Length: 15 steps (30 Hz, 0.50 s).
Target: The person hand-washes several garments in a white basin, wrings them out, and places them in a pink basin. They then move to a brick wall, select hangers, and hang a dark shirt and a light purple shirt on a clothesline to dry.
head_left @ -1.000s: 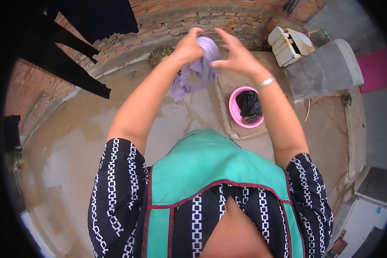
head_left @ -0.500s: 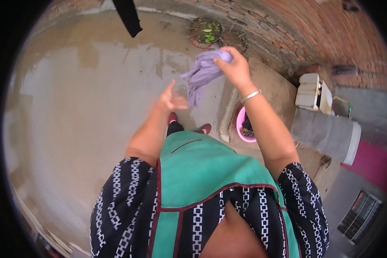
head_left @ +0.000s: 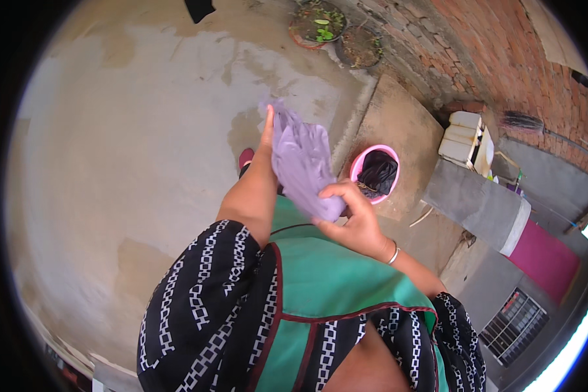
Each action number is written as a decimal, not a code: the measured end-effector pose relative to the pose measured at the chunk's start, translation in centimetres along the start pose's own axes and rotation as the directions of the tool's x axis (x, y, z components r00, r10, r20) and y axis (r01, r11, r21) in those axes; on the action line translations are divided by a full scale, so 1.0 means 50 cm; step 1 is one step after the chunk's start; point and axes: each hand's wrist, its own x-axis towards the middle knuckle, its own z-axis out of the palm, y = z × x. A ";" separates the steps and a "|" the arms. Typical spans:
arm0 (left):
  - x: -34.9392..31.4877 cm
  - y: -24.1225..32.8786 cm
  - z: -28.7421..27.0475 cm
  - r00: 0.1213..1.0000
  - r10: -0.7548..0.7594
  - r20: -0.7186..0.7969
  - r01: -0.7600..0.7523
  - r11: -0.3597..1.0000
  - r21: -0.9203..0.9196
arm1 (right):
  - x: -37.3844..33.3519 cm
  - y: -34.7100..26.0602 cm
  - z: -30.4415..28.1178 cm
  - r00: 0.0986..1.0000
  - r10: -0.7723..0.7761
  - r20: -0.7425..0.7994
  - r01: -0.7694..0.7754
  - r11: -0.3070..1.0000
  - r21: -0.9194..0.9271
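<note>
A crumpled lavender cloth hangs bunched in front of me, above the green apron. My right hand is closed on its lower right end, thumb and fingers pinching the fabric. Along the cloth's upper left side stands my left hand, seen edge-on with a finger stretched out straight. It touches or nearly touches the fabric, and its other fingers are mostly hidden.
To the right stands a pink tub with dark wet-looking cloth in it. Potted plants sit by the brick wall. A white container rests beside a grey ledge. The concrete floor has damp patches.
My right hand has come down and nearer to my body with the cloth, which now hangs more spread. My left hand has risen to the cloth's side. The view has shifted slightly.
</note>
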 end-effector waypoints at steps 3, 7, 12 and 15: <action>0.106 0.019 -0.111 0.973 -0.017 0.230 -0.025 0.984 0.177 | -0.007 -0.036 -0.027 1.000 0.004 0.030 -0.004 1.000 -0.002; 0.095 0.006 -0.100 0.985 -0.035 0.168 0.014 0.993 0.121 | 0.022 -0.059 -0.168 0.996 -0.009 -0.089 0.009 1.000 0.005; 0.006 -0.075 0.075 0.960 -0.094 0.263 0.086 0.995 0.039 | 0.183 0.071 -0.385 0.879 0.228 -0.418 -0.123 0.957 0.264; 0.021 -0.116 0.129 0.917 -0.076 0.391 0.137 0.982 -0.129 | 0.172 0.240 -0.340 0.720 0.591 -0.363 -0.194 0.674 0.713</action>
